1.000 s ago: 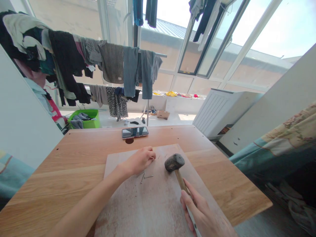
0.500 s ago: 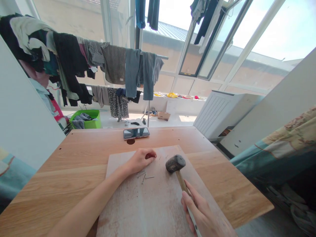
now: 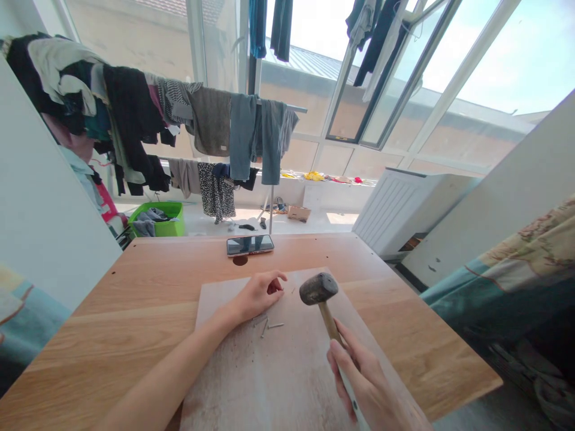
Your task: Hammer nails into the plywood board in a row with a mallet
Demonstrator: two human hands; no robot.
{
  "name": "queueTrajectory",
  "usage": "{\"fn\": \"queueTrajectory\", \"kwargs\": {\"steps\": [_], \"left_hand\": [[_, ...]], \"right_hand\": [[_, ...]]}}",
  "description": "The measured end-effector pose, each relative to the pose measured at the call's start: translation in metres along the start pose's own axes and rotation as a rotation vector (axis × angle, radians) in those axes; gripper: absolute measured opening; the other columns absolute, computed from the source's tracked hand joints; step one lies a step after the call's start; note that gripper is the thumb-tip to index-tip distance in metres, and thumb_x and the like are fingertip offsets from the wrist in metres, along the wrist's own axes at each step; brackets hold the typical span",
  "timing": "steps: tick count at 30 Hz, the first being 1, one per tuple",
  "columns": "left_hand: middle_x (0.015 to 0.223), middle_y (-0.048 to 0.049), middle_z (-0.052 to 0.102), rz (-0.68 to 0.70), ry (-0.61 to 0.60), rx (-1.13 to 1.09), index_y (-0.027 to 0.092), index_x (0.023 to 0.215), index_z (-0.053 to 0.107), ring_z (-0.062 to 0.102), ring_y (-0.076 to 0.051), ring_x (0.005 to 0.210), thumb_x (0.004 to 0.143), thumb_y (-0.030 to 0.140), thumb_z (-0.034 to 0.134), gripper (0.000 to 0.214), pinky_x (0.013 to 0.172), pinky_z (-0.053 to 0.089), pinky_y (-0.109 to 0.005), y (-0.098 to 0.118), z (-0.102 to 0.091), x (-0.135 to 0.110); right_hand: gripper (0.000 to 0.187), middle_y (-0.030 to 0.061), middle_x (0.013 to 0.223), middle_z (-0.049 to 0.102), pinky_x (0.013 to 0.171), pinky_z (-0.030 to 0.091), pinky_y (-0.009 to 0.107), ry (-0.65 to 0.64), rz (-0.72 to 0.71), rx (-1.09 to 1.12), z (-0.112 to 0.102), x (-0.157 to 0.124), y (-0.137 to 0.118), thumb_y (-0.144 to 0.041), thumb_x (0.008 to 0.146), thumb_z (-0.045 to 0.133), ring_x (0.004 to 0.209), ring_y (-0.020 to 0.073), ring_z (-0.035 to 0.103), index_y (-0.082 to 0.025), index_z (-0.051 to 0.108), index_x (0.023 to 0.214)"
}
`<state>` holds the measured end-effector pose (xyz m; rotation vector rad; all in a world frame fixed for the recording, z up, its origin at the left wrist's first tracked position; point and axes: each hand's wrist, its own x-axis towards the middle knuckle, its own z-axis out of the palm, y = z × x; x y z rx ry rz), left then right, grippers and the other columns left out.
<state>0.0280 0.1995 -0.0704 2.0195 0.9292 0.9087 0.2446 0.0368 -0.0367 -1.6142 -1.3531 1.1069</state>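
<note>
My right hand (image 3: 366, 386) grips the wooden handle of a hammer (image 3: 318, 288), whose dark head hangs just above a pale worn board (image 3: 278, 377) lying on the wooden table (image 3: 135, 299). My left hand (image 3: 259, 294) rests on the board to the left of the hammer head, fingers curled in a pinch as if on a small nail; what they hold is too small to make out. A few loose nails (image 3: 268, 325) lie on the board just below that hand.
A phone (image 3: 250, 244) lies flat near the table's far edge. Beyond stand a rack of hanging clothes (image 3: 197, 120), a green laundry basket (image 3: 157, 218) and a white radiator-like unit (image 3: 399, 203). White panels flank both sides.
The hammer head has lifted a little off the board and tilted up. My left hand's fingers have shifted slightly at the same spot.
</note>
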Motion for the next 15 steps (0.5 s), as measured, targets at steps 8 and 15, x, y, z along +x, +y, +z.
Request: {"fn": "queueTrajectory", "kwargs": {"steps": [8,15], "left_hand": [[0.076,0.0030,0.066,0.020,0.018,-0.009,0.017,0.103,0.067,0.059,-0.011,0.065,0.078,0.006,0.061,0.028,0.064,0.047,-0.022,0.000,0.001,0.002],[0.071,0.0070,0.057,0.022,0.034,-0.033,0.017,0.113,0.066,0.055,-0.011,0.065,0.077,0.002,0.060,0.039,0.061,0.042,-0.021,0.006,0.003,0.000]], "right_hand": [[0.062,-0.0079,0.062,0.050,0.031,0.034,0.018,-0.010,-0.086,-0.032,0.021,0.018,-0.031,-0.052,0.097,0.045,0.032,0.0063,0.042,-0.016,0.050,0.147],[0.065,-0.0071,0.059,0.049,0.035,0.033,0.020,-0.016,-0.036,-0.101,0.030,0.017,-0.020,-0.048,0.100,0.036,0.035,0.0083,0.043,-0.011,0.043,0.153]]}}
